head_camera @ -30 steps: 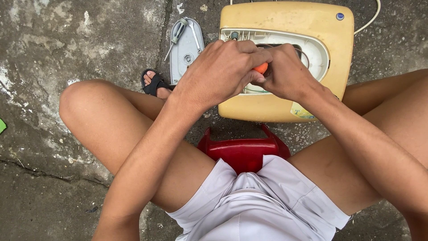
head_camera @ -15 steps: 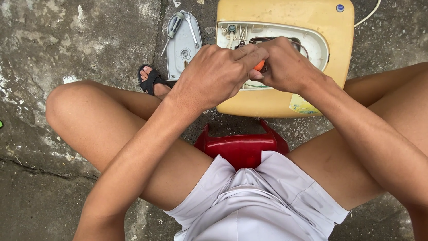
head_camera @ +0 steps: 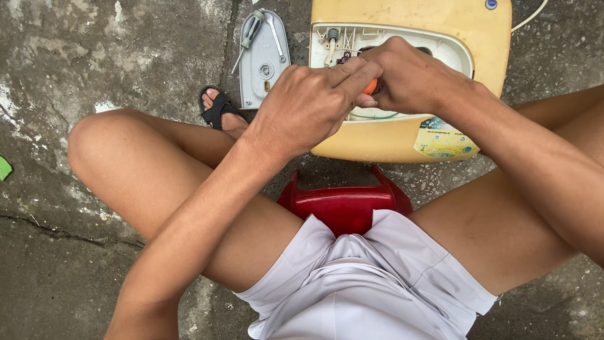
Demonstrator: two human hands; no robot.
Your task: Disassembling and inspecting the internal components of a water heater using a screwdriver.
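Yellow appliance (head_camera: 402,135) lies opened on the concrete (head_camera: 75,56), a rectangular colourful sticker (head_camera: 442,140) at its near right corner. Left hand (head_camera: 311,104) and right hand (head_camera: 412,79) meet over the cavity, fingers clamped together around an orange-handled tool (head_camera: 371,86).
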